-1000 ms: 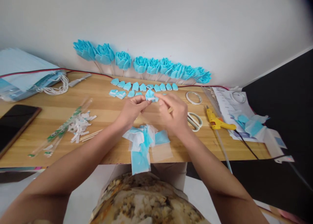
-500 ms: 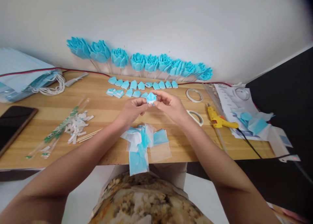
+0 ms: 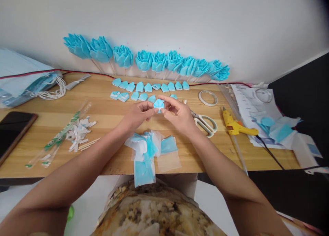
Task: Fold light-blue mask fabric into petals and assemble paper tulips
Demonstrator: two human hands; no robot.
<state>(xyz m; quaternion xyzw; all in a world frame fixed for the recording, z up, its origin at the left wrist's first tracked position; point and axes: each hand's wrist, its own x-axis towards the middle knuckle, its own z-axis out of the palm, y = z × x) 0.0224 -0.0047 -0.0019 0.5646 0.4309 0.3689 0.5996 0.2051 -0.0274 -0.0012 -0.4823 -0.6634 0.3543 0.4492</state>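
Note:
Between my two hands, above the middle of the table, is a small folded blue petal [image 3: 159, 104] with a white lower edge. My left hand [image 3: 138, 115] pinches its left side with thumb and fingertips. On the other side my right hand [image 3: 179, 111] grips it, thumb low and index finger along the top. Just beyond lie two rows of folded blue petals [image 3: 139, 87], partly hidden by my fingers. Nearer my body, a loose heap of blue and white fabric pieces [image 3: 145, 162] overhangs the table's front edge.
Several blue fabric flowers [image 3: 123, 56] on sticks lean against the wall. To the right are scissors [image 3: 208, 125], a tape roll [image 3: 207, 97], a yellow glue gun [image 3: 238, 127] and papers [image 3: 253, 100]. White scraps [image 3: 78, 133], wooden sticks [image 3: 88, 144] and a phone [image 3: 15, 133] lie left.
The view has shifted slightly, and my right hand has moved a little, so more of the scissors shows beside it. Both hands still hold the folded petal.

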